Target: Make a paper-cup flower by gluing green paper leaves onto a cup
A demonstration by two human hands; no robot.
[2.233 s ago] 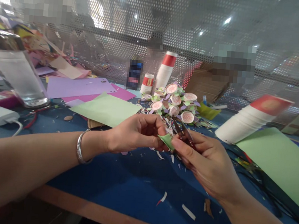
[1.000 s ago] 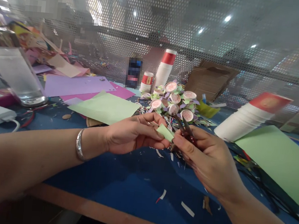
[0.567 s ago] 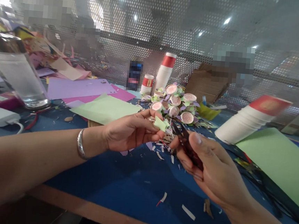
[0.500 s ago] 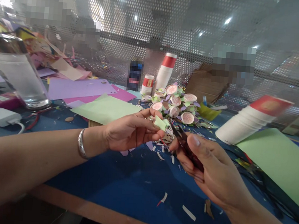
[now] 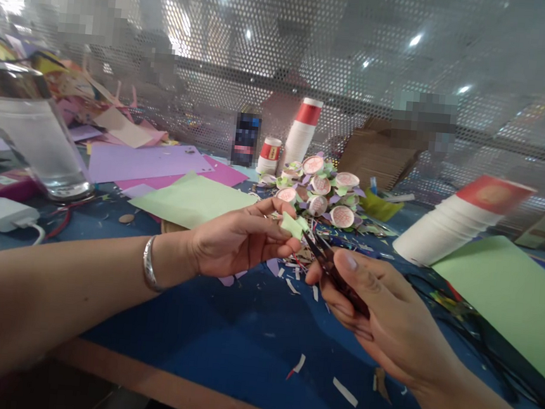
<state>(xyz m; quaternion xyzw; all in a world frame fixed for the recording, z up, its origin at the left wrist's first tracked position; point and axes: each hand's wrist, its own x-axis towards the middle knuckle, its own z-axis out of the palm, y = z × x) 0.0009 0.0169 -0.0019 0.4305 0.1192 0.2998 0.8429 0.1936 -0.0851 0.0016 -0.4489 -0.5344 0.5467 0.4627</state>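
Note:
Between the thumb and fingers of my left hand (image 5: 235, 242) is a small folded piece of light green paper (image 5: 293, 225). My right hand (image 5: 383, 303) is wrapped round dark-handled scissors (image 5: 338, 271). The blades are parted and point left, with their tips at the right edge of the green paper; whether they touch it I cannot tell. Behind my hands lies a pile of paper-cup pieces (image 5: 319, 184) with pink-printed round bottoms and green and purple paper bits around them. Paper scraps (image 5: 293, 285) lie on the blue table (image 5: 241, 342) below.
A leaning cup stack (image 5: 447, 226) and a green sheet (image 5: 516, 308) are at right. Two more cup stacks (image 5: 300, 134) stand behind the pile. Green paper (image 5: 196, 199), purple paper (image 5: 146, 167), a water glass (image 5: 39, 139) and a white adapter (image 5: 2, 214) are on the left. Black cables (image 5: 475, 343) run at right.
The scissors in my right hand have moved slightly left and down, bringing the blade tips closer to the green paper. My left hand has hardly moved.

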